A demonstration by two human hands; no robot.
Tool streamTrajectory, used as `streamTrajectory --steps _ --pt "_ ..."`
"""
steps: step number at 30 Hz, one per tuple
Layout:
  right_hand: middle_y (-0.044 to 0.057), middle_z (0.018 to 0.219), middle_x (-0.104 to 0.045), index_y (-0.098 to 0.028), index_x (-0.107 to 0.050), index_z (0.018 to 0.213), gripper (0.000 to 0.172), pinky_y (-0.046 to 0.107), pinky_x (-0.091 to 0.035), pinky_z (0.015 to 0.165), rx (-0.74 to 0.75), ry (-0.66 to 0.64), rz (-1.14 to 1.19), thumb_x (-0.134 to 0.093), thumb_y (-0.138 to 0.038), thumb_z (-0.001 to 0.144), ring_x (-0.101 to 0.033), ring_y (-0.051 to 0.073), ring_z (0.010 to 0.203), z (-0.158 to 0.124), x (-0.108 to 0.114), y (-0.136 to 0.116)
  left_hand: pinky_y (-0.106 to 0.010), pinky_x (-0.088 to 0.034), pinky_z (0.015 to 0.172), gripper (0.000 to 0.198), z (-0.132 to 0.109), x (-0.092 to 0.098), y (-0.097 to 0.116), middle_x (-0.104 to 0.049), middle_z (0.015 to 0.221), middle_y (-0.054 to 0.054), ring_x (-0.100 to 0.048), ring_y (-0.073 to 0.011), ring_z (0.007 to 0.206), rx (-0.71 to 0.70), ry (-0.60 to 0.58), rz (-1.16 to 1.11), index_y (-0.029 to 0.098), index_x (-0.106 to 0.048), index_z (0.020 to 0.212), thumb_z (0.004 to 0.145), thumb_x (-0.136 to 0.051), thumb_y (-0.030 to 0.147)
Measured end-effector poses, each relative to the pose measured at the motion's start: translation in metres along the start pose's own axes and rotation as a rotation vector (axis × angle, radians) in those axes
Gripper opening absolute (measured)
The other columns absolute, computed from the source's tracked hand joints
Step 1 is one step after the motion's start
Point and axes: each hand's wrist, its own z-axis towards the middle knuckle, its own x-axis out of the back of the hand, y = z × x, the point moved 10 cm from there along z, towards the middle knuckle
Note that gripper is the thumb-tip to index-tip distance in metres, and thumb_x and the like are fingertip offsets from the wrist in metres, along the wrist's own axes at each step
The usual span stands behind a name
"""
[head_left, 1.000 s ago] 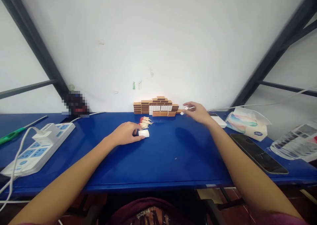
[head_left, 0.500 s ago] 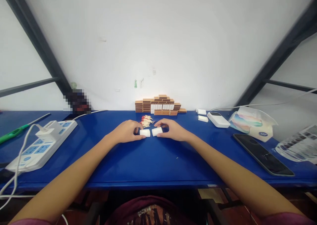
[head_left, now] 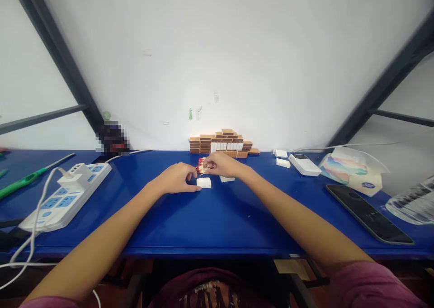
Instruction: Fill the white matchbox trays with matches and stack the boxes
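Observation:
My left hand (head_left: 178,179) has its thumb and fingers curled around the left end of a small white matchbox tray (head_left: 204,182) on the blue tabletop. My right hand (head_left: 222,165) reaches over the heap of red-tipped matches (head_left: 201,165), fingers pinched down on matches at its right side; how many it grips is hidden. Partly under that hand lies a second white tray (head_left: 227,179), which it no longer holds.
Brown matchboxes (head_left: 205,144) are stacked against the wall. Two white pieces (head_left: 282,163), a white device (head_left: 304,164), a tissue pack (head_left: 352,168) and a phone (head_left: 368,214) lie rightward. On the left are a power strip (head_left: 64,208) and a green-handled tool (head_left: 25,183).
My right hand has let go of its white tray and moved left and away from me onto the matches. My left hand stays at its tray. The view has shifted slightly.

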Motion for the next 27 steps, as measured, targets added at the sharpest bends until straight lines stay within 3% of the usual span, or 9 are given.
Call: streamTrajectory --steps 7,19,27 --pt "0.001 0.076 -0.065 -0.015 -0.069 0.079 0.014 0.024 -0.031 0.064 -0.084 0.037 -0.037 -0.076 -0.016 0.091 -0.053 0.012 0.069 -0.006 -0.018 0.014 -0.03 -0.035 0.062 0.037 0.002 -0.009 0.007 -0.071 0.084 -0.002 -0.06 -0.0179 0.071 -0.005 -0.027 0.033 0.021 -0.073 0.094 0.087 -0.072 0.057" --pt "0.01 0.099 -0.071 -0.015 -0.071 0.091 0.012 0.025 -0.038 0.072 -0.2 -0.007 -0.18 -0.065 -0.018 0.1 -0.061 0.017 0.086 -0.011 -0.024 0.014 -0.029 -0.037 0.064 0.037 0.002 -0.009 0.005 -0.069 0.082 -0.001 -0.059 -0.0168 0.07 -0.016 -0.021 -0.01 0.021 -0.073 0.094 0.084 -0.075 0.057" --pt "0.011 0.103 -0.071 -0.014 -0.07 0.097 0.011 0.025 -0.041 0.076 -0.241 -0.026 -0.191 -0.062 -0.02 0.103 -0.063 0.019 0.091 -0.018 -0.014 0.019 -0.03 -0.039 0.066 0.038 0.002 -0.006 0.006 -0.07 0.086 -0.002 -0.06 -0.0176 0.073 -0.019 0.011 -0.007 0.02 -0.073 0.094 0.086 -0.073 0.057"
